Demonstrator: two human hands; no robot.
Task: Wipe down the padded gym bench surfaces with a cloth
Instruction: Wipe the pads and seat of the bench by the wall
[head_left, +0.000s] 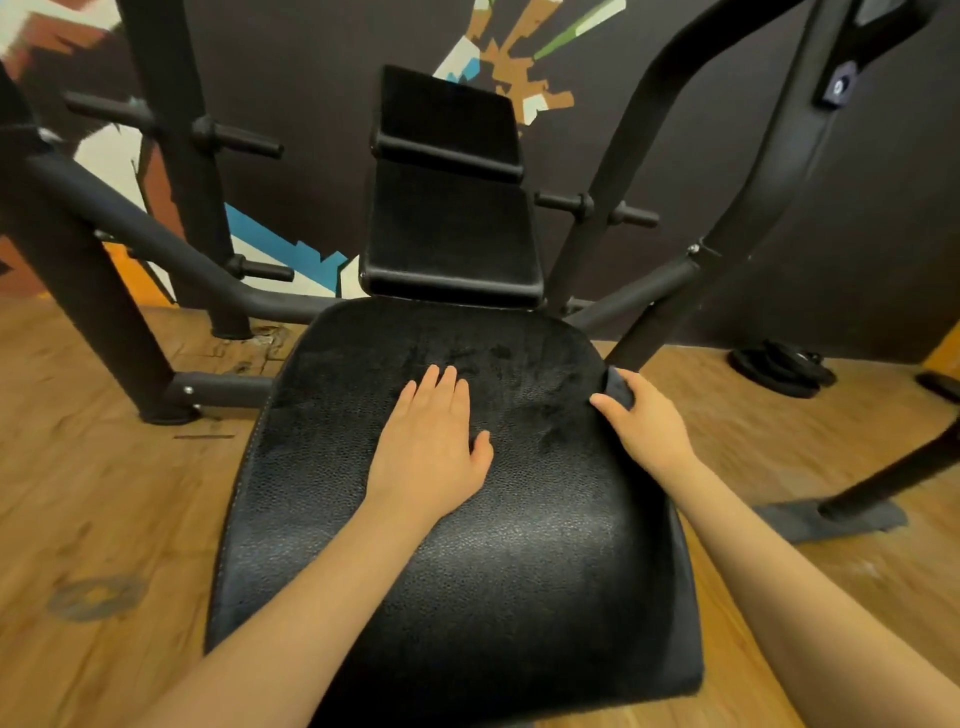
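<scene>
Fingers (441, 384) of the left hand (431, 447) lie straight and together, flat on the seat pad (467, 571); the right hand (644, 426) pinches a dark cloth (618, 384) at the pad's right edge.

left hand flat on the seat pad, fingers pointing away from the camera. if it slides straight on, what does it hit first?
Likely nothing on the seat pad itself: the left hand has bare pad ahead. Past its far edge, the back pad comes first, though depth is unclear.
</scene>
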